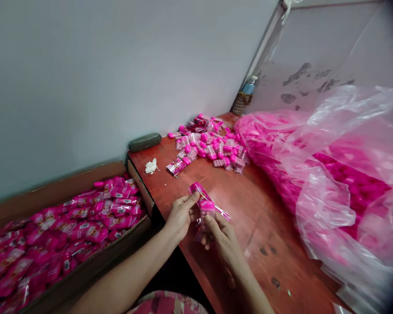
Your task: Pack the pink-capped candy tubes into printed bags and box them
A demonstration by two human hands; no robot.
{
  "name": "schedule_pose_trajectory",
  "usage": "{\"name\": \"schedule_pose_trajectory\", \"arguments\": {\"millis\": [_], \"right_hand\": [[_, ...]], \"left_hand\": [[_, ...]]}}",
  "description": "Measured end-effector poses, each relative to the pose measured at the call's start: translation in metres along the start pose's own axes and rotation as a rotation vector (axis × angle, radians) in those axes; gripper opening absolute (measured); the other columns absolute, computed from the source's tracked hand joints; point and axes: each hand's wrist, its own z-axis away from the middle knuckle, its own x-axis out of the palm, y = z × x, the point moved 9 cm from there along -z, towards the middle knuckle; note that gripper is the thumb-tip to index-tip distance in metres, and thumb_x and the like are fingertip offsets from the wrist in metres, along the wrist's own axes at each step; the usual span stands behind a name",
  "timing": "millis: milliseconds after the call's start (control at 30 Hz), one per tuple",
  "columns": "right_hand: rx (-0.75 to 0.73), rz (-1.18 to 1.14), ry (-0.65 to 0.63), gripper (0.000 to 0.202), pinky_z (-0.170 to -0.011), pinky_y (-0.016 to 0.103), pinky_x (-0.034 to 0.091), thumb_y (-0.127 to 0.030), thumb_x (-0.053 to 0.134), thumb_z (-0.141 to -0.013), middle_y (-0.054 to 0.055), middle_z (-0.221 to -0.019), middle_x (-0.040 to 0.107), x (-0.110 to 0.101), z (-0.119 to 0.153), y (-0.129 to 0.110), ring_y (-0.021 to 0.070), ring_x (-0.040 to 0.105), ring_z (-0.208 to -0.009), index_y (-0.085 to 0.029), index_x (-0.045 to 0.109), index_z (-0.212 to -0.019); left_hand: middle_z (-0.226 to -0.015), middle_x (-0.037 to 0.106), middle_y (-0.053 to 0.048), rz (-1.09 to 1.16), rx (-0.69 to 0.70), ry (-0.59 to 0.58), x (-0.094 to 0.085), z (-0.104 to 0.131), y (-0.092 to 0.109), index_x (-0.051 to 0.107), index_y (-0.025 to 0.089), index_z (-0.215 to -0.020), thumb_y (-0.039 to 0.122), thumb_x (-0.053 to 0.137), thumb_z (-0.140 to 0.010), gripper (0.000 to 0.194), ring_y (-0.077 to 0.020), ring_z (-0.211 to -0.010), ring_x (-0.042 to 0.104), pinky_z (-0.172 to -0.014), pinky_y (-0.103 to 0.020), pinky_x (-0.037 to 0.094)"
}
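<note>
Above the near edge of the table, my left hand (pixel 182 214) pinches the side of a pink printed plastic packet (pixel 205 203) between thumb and fingers. My right hand (pixel 225 233) grips its lower part, thumb on top. Through the clear film shows a small pink-capped container with pale pink beads; whether it sits fully inside is hard to tell. Beyond the hands lies a heap of similar pink-capped containers (pixel 212 141). A flat printed packet (pixel 176 166) rests at the heap's near left side.
On the left, a cardboard box (pixel 139 181) holds many filled pink packets (pixel 85 218). A large clear bag (pixel 330 183) of pink pieces covers the table's right side. A dark oblong case (pixel 145 142), crumpled white scrap (pixel 151 166) and bottle (pixel 249 85) stand along the reddish table (pixel 245 209).
</note>
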Motion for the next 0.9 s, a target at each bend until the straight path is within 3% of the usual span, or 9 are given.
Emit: {"name": "schedule_pose_trajectory", "arguments": {"millis": [133, 333, 500, 600, 700, 833, 900], "right_hand": [[-0.035, 0.017, 0.031, 0.026, -0.037, 0.022, 0.041, -0.046, 0.05, -0.079, -0.004, -0.054, 0.052, -0.005, 0.001, 0.001, 0.0115, 0.051, -0.041, -0.02, 0.049, -0.074], [-0.099, 0.137, 0.09, 0.025, -0.038, 0.022, 0.041, -0.044, 0.047, -0.082, -0.004, -0.053, 0.052, -0.01, 0.003, 0.003, 0.0111, 0.05, -0.042, -0.02, 0.047, -0.075], [-0.006, -0.06, -0.037, 0.027, -0.034, 0.018, 0.04, -0.046, 0.048, -0.081, -0.003, -0.059, 0.054, -0.003, 0.0, 0.011, 0.0091, 0.052, -0.041, -0.018, 0.048, -0.078], [-0.009, -0.104, -0.027, 0.027, -0.033, 0.018, 0.039, -0.044, 0.05, -0.08, -0.003, -0.06, 0.053, -0.005, -0.003, 0.01, 0.0077, 0.05, -0.039, -0.017, 0.049, -0.076], [-0.058, -0.101, 0.04, 0.025, -0.035, 0.018, 0.04, -0.042, 0.053, -0.079, -0.003, -0.061, 0.053, -0.01, -0.002, 0.007, 0.0078, 0.05, -0.04, -0.017, 0.051, -0.079], [-0.052, -0.236, 0.016, 0.031, -0.051, 0.023, 0.047, -0.033, 0.058, -0.079, -0.001, -0.073, 0.059, -0.01, 0.005, 0.009, 0.011, 0.058, -0.056, -0.021, 0.046, -0.106], [-0.056, -0.279, 0.009, 0.033, -0.057, 0.024, 0.048, -0.029, 0.06, -0.078, -0.001, -0.075, 0.06, -0.011, 0.007, 0.009, 0.0114, 0.059, -0.062, -0.022, 0.045, -0.107]], "left_hand": [[-0.06, 0.06, -0.002, -0.028, -0.015, -0.082, 0.008, 0.0, -0.005, 0.058, 0.011, -0.073, 0.037, 0.069, -0.065, 0.03, -0.0091, -0.051, 0.055, -0.052, -0.021, 0.044], [-0.051, 0.052, 0.0, -0.137, -0.051, -0.102, 0.008, -0.004, -0.016, 0.051, 0.011, -0.059, 0.034, 0.069, -0.065, 0.03, -0.0079, -0.04, 0.048, -0.04, -0.02, 0.038], [-0.047, 0.053, 0.0, -0.282, -0.073, -0.238, 0.017, -0.003, -0.013, 0.055, 0.01, -0.058, 0.035, 0.066, -0.068, 0.029, -0.01, -0.037, 0.048, -0.037, -0.022, 0.038], [-0.047, 0.055, -0.003, -0.361, -0.086, -0.305, 0.021, -0.001, -0.016, 0.058, 0.008, -0.058, 0.034, 0.065, -0.068, 0.029, -0.0106, -0.039, 0.05, -0.04, -0.023, 0.039], [-0.047, 0.055, -0.003, -0.345, -0.09, -0.252, 0.014, -0.002, -0.017, 0.059, 0.008, -0.057, 0.034, 0.066, -0.067, 0.029, -0.0098, -0.041, 0.05, -0.041, -0.021, 0.038], [-0.057, 0.059, -0.004, -0.153, -0.068, -0.105, -0.002, -0.006, -0.014, 0.06, 0.008, -0.062, 0.03, 0.069, -0.065, 0.025, -0.0099, -0.05, 0.054, -0.052, -0.022, 0.045], [-0.06, 0.059, -0.004, -0.102, -0.069, -0.098, -0.003, -0.005, -0.016, 0.061, 0.007, -0.064, 0.028, 0.07, -0.064, 0.023, -0.0099, -0.053, 0.055, -0.056, -0.023, 0.046]]}}
